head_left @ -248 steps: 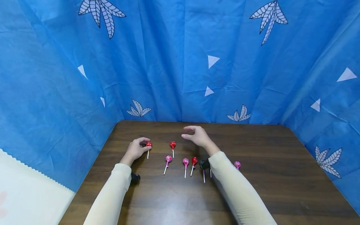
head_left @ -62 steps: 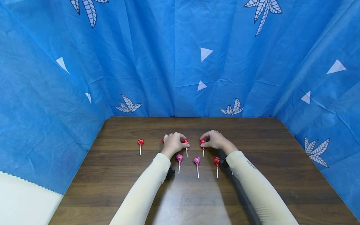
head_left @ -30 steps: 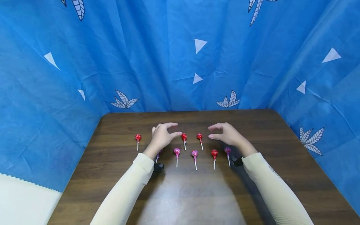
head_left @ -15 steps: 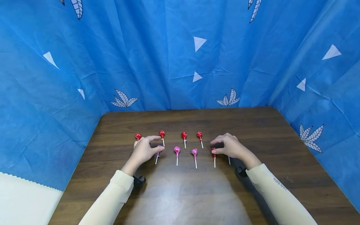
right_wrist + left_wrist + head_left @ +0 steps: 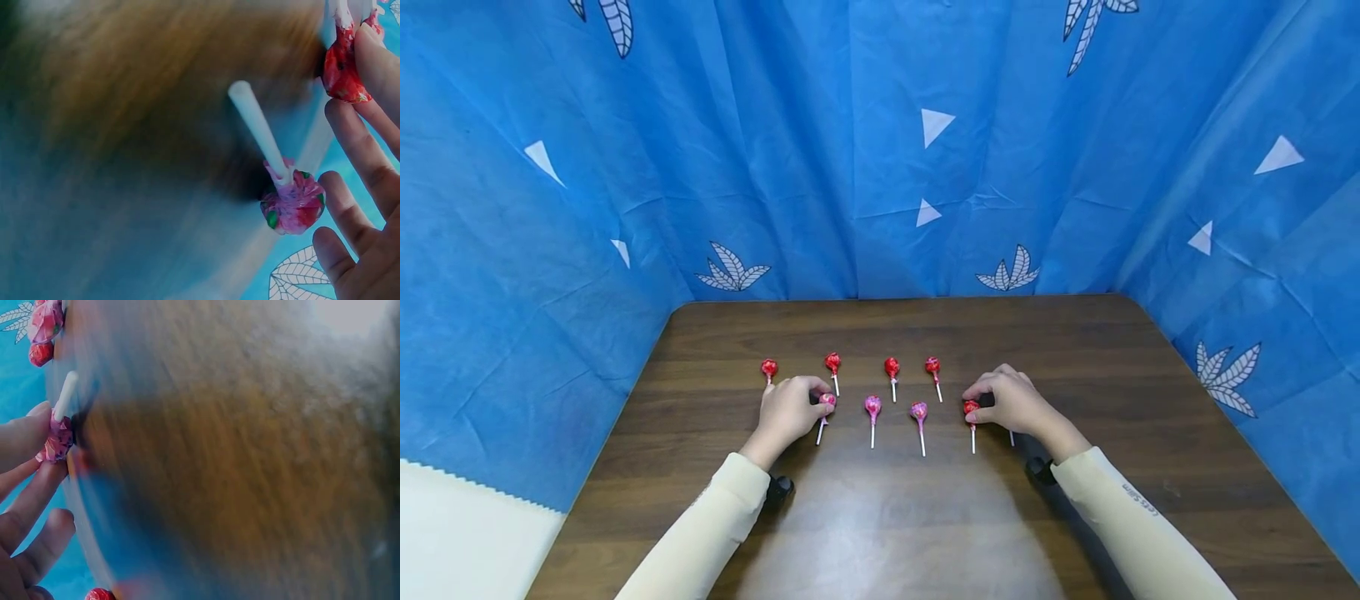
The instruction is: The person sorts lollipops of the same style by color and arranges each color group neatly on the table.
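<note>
In the head view my left hand pinches the head of a pink lollipop at the left of the front row; the left wrist view shows its pink wrapper between thumb and fingers. My right hand pinches a red lollipop by its head, also seen as a red wrapper in the right wrist view. Beside that hand lies another pink lollipop, mostly covered by the hand in the head view. Two pink lollipops lie between the hands.
Several red lollipops form a back row on the brown table, among them one at far left partly behind my left hand, and others. A blue patterned curtain stands behind and beside the table.
From above the back row, both hands have come down and nearer, the left also moving left. Fingers and thumb of each have closed on a lollipop head. Earlier, lollipops were laid into two rows.
</note>
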A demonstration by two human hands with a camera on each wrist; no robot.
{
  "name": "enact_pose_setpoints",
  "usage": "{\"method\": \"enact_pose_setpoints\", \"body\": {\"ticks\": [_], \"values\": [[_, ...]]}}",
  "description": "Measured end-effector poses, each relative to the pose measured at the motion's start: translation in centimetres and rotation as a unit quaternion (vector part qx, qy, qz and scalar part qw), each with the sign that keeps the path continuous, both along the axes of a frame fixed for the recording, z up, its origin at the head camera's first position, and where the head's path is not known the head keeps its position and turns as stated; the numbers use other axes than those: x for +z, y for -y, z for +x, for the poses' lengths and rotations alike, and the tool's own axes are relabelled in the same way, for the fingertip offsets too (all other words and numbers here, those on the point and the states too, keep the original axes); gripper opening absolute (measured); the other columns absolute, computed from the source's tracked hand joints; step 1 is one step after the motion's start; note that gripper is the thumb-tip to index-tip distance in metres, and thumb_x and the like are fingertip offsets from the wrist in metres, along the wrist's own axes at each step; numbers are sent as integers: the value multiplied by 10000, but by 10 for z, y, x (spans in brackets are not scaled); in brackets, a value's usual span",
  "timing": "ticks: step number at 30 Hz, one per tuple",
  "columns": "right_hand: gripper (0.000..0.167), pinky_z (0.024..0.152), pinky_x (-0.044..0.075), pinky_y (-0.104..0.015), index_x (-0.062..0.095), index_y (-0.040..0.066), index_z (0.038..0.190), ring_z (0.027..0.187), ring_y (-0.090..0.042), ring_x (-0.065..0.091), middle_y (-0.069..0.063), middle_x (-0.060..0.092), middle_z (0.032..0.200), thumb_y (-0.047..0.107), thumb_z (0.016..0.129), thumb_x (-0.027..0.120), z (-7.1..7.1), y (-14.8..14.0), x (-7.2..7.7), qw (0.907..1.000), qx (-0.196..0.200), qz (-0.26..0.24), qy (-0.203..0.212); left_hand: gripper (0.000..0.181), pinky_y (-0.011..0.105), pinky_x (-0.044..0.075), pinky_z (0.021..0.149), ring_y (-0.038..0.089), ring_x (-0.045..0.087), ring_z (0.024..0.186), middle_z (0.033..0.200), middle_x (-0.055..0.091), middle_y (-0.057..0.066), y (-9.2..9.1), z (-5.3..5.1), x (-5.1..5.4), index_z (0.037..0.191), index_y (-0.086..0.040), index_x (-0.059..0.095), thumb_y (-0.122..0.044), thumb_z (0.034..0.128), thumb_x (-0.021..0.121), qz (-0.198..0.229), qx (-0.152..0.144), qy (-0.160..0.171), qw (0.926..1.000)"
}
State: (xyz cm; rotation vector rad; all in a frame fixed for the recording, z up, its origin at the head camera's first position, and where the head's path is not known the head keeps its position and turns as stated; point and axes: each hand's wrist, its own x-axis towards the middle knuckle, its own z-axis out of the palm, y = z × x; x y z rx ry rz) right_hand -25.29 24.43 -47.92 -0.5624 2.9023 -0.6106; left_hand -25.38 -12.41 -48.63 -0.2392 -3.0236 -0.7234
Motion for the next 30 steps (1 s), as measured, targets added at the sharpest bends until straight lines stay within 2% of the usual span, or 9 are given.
{"method": "enact_pose_setpoints", "body": {"ticks": [7,11,16,19,21,23,26,28,30], "values": [[272,898,334,-489,785,203,1036,1034,-225,521,17,745,1076,299,787,836,0,-1,-3,9994,-74,-312,143,185,480,387,837,215,695,903,835,736,-80,0,0,-2,940,-216,762,-307,794,831,144,87,-8,9999],[254,897,344,-509,785,195,1029,1030,-234,527,9,749,1072,282,795,831,0,-2,-3,9991,-47,-391,165,187,503,384,881,212,698,906,826,735,-84,1,-1,-2,928,-218,764,-307,783,839,218,83,2,9997],[263,930,380,-520,781,188,1050,1053,-240,536,0,745,1096,285,809,821,-4,-3,-2,9977,12,-564,384,193,499,387,873,219,697,907,828,733,-82,0,0,-2,929,-218,762,-308,778,843,182,75,7,9998],[292,953,435,-482,771,179,1087,1071,-226,566,1,737,1118,294,822,810,-12,-7,2,9941,-21,-880,632,202,509,387,881,230,696,926,843,736,-72,1,1,-3,935,-215,764,-309,776,845,189,93,-6,9998],[321,889,490,-472,762,170,1115,989,-264,608,-4,729,1136,301,825,808,-19,-11,6,9885,-210,-1201,898,208,525,386,901,239,697,940,854,740,-64,1,0,-3,940,-211,768,-310,775,845,203,101,-15,9997],[349,908,508,-475,748,151,1150,1013,-277,637,-24,727,1159,303,839,797,-27,-15,9,9833,-360,-1452,1034,211,535,385,914,244,698,947,860,744,-59,1,0,-3,943,-210,770,-312,775,845,204,105,-26,9997],[387,952,502,-505,726,108,1190,1079,-314,643,-61,725,1176,286,852,788,-40,-22,12,9732,-607,-1869,1194,207,534,385,916,244,699,944,856,744,-61,1,0,-4,939,-213,771,-312,773,847,202,115,-49,9997],[409,1041,450,-512,710,87,1215,1208,-297,593,-81,721,1192,295,868,772,-47,-27,13,9711,-659,-1967,1179,203,529,386,910,242,699,940,851,742,-63,1,0,-4,934,-215,772,-310,771,848,218,116,-61,9997],[427,1047,440,-528,706,95,1223,1214,-311,578,-92,710,1205,321,867,770,-53,-32,13,9677,-835,-2033,1238,201,527,387,908,238,697,940,847,739,-66,0,0,-5,932,-219,774,-311,771,849,234,112,-56,9996]]}}
